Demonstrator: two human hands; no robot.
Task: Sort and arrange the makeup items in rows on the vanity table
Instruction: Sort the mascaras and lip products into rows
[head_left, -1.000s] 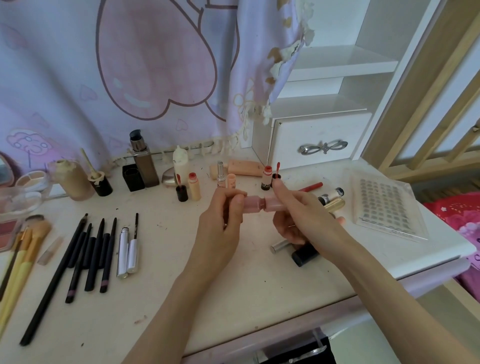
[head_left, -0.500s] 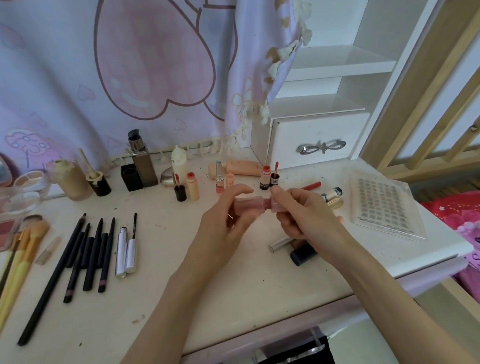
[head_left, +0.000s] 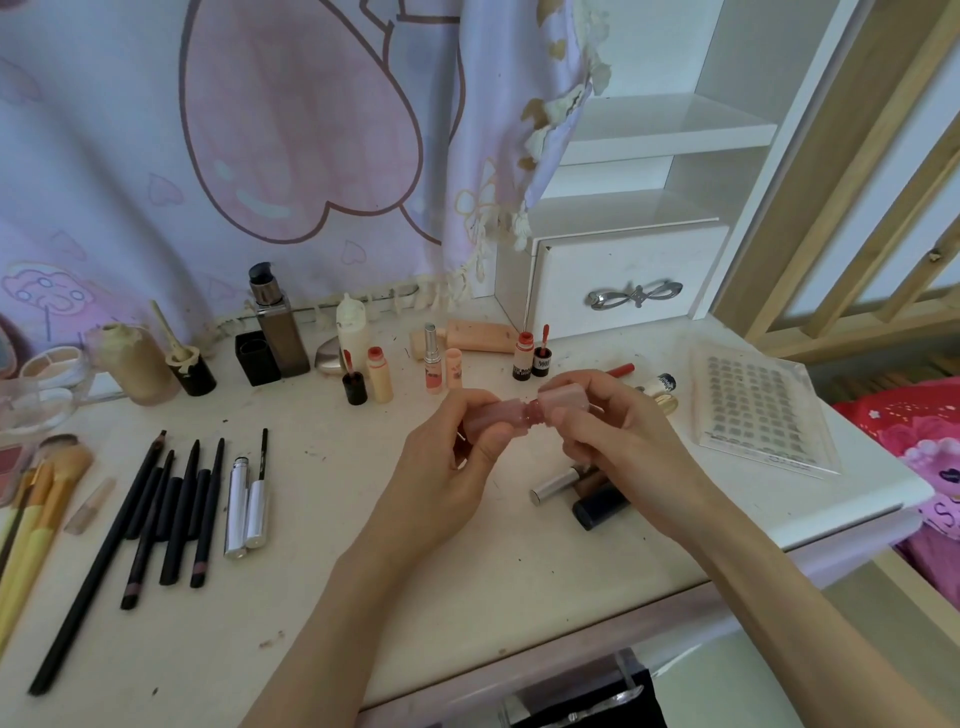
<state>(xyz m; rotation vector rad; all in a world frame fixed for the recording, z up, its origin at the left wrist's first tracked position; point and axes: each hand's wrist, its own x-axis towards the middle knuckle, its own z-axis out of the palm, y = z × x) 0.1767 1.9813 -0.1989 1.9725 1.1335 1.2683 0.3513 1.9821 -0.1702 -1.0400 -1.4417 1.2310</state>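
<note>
Soft, even daylight, perhaps from the right; faint shadows, wide-angle bowing at edges, slight softness.

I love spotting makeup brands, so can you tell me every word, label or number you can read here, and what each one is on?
None can be read for certain.
Small red-capped bottle: dark band with pale lettering, too blurred to read.
Black cap beside it: pale marks, illegible.
Pink tube with silver top: small print, too small to read.
Pink bottle, held in left hand and right hand: no lettering visible.
</note>
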